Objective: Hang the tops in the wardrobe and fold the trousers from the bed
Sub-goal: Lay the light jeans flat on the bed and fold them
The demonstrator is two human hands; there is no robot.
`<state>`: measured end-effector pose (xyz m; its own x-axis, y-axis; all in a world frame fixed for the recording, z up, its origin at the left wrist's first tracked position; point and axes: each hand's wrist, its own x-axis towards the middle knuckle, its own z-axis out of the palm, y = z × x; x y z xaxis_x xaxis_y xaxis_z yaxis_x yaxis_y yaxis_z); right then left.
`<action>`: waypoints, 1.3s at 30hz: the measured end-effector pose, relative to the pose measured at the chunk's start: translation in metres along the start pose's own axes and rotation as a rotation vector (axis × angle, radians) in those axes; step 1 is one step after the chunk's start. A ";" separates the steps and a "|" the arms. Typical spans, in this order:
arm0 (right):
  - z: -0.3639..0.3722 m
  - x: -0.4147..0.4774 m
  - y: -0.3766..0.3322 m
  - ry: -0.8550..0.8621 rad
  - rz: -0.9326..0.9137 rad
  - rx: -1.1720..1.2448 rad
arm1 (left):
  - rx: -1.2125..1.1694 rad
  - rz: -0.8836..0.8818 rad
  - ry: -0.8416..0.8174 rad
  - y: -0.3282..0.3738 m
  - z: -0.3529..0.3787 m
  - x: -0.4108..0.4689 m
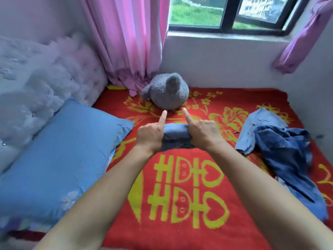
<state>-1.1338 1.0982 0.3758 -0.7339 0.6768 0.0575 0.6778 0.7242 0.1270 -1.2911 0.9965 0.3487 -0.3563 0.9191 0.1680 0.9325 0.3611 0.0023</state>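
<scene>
A small, tightly folded blue garment is held just above the red blanket in the middle of the bed. My left hand grips its left end and my right hand grips its right end. Both index fingers stick out, pointing toward the window wall. To the right lies a loose heap of blue denim clothes, with a lighter denim piece on its far side. The wardrobe is out of view.
A blue pillow lies at the left against a tufted headboard. A grey plush toy sits by the wall under the window. Pink curtains hang down onto the bed's far corner.
</scene>
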 end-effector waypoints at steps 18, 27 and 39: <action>-0.100 -0.191 -0.087 0.268 -0.743 0.131 | 0.278 -0.625 0.023 0.057 -0.158 -0.310; -0.191 -0.337 -0.255 0.409 -1.227 0.301 | 0.474 -1.089 0.079 0.067 -0.280 -0.549; -0.349 -0.628 -0.395 0.767 -1.539 0.418 | 0.777 -1.381 0.198 0.124 -0.446 -0.863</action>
<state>-0.9556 0.3408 0.6355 -0.4287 -0.7056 0.5642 -0.7064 0.6511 0.2774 -0.8421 0.1781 0.6435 -0.7932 -0.1786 0.5822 -0.3620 0.9071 -0.2149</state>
